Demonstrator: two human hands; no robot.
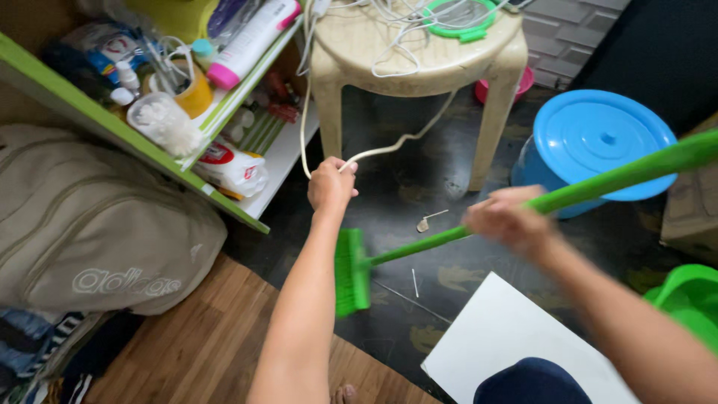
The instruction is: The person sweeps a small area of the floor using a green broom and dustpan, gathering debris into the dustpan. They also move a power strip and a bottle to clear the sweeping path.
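Green broom (389, 254), bright plastic, long handle gripped by right hand (505, 221).

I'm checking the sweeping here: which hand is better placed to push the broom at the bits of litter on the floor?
Probably the right hand: it grips the green broom handle, whose head sits near the litter. The left hand is busy holding up the white cable, apart from the broom.

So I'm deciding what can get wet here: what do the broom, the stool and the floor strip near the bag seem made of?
The broom in the right hand looks like glossy green plastic, handle and bristles one colour. The stool looks like moulded cream plastic, slightly scuffed. The floor strip shows brown wood grain in planks; wood or laminate, hard to tell.
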